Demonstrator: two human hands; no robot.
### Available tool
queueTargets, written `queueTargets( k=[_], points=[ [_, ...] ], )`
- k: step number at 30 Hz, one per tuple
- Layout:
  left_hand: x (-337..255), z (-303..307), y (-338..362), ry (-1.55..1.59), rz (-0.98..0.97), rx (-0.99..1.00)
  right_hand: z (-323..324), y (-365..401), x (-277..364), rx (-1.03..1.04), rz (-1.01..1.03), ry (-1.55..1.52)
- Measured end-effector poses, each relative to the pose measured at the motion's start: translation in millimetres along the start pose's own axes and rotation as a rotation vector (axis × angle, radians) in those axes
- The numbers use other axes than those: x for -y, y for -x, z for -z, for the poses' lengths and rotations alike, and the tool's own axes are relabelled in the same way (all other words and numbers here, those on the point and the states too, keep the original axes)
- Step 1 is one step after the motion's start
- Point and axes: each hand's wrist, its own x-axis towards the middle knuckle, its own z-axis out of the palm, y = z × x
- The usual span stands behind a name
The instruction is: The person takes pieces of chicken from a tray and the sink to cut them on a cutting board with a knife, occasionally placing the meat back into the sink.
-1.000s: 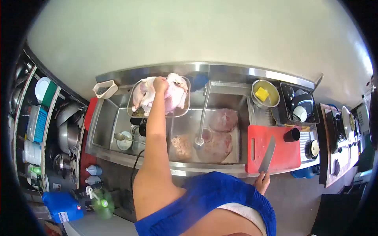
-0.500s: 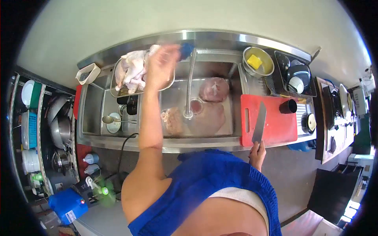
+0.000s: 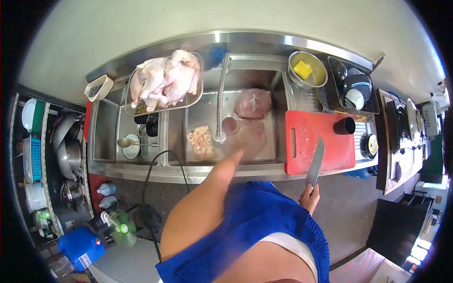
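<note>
My right hand (image 3: 309, 198) is closed round the handle of a large knife (image 3: 316, 162), its blade pointing up over the front part of a red cutting board (image 3: 302, 141). Motion smears my left hand (image 3: 243, 148) over the front of the sink basin (image 3: 188, 122), by a flat piece of meat (image 3: 257, 134); its fingers cannot be made out. A round piece of meat (image 3: 253, 104) lies behind that one, and a pale packed lump (image 3: 200, 141) rests left of the drain. Raw chicken pieces (image 3: 165, 80) fill a tray (image 3: 201, 89) across the sink's back left.
A flexible faucet hose (image 3: 222, 94) rises over the basin. On the board stands a black cup (image 3: 344, 126). Behind it are a metal bowl (image 3: 322, 80) with a yellow sponge (image 3: 303, 70) and a dish rack (image 3: 370, 109). A ladle (image 3: 125, 142) lies in the left basin.
My left hand has moved from above the chicken tray rightward and toward me, over the basin. The chicken is uncovered. The knife has shifted slightly right and toward me in my right hand.
</note>
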Motion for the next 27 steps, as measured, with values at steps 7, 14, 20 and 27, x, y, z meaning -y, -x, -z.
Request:
queueTargets(
  k=[7,14,20,27],
  points=[
    [56.3,-50.9,-2.1,0.045,0.074,-0.161,2.0,16.1,2.8,-0.078,-0.047,-0.050],
    [167.2,-167.1,-22.6,0.083,0.461,-0.243,9.7,24.1,-3.8,-0.130,-0.098,-0.080],
    [112.7,-160.5,-38.8,-0.265,0.437,0.043,10.6,35.6,2.2,-0.110,-0.118,-0.130],
    [145.6,-133.4,-17.7,-0.164,0.382,-0.286,10.8,35.6,-4.7,-0.134,-0.080,-0.040]
  ],
)
